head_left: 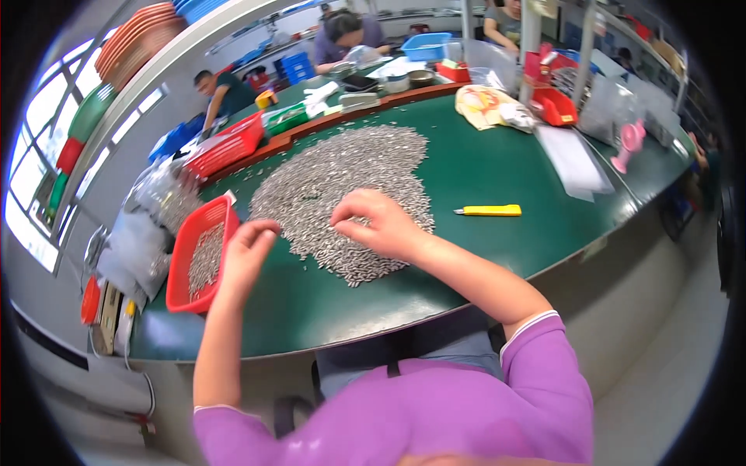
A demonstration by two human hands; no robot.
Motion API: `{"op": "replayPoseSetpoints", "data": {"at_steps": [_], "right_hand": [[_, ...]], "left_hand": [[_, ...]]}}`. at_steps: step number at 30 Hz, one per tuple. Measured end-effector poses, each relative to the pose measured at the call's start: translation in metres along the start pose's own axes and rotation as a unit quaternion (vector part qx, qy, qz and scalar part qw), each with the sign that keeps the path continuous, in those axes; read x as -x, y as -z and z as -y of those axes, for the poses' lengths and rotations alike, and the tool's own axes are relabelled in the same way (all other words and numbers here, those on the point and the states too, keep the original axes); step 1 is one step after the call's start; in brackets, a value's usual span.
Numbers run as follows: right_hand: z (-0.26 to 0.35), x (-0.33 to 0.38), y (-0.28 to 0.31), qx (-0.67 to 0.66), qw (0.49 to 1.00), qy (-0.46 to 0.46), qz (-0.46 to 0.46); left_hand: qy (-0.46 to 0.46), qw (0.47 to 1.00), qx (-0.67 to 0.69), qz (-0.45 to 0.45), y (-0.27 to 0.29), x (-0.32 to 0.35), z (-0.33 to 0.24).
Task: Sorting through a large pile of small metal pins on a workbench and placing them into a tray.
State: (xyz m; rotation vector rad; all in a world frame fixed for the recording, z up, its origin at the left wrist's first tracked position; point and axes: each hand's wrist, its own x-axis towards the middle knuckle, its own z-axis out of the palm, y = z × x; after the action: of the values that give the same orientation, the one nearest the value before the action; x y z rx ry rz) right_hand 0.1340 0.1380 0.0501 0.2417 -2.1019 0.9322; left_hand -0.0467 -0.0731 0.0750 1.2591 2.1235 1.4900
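A broad heap of small grey metal pins [342,167] covers the middle of the green table. My right hand [377,224] is over the near part of this heap, its fingers curled and thumb and forefinger brought close together. Whatever it pinches is too small to make out. My left hand [250,247] is at the heap's left edge, beside a red plastic basket [176,272]. Its fingertips are drawn together, and I cannot see what is between them. More of the same small parts [205,260] lie inside the basket.
A yellow utility knife [489,210] lies right of the heap. Clear plastic bags [136,252] crowd the left side; another red basket [228,147] leans behind. Toward the far right are a plastic sheet [573,161], a red bin [554,106] and a pink handheld fan [629,144]. Co-workers sit beyond.
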Motion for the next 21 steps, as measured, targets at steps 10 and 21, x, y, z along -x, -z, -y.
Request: {"op": "replayPoseSetpoints", "data": {"at_steps": [10, 21], "right_hand": [[0.038, 0.06, 0.03, -0.064, 0.994, -0.089, 0.017], [0.0, 0.106, 0.122, 0.378, 0.896, -0.226, -0.051]], "left_hand": [[0.17, 0.869, 0.406, 0.228, -0.113, 0.044, -0.034], [-0.111, 0.989, -0.02, 0.094, -0.139, 0.075, -0.018]]}}
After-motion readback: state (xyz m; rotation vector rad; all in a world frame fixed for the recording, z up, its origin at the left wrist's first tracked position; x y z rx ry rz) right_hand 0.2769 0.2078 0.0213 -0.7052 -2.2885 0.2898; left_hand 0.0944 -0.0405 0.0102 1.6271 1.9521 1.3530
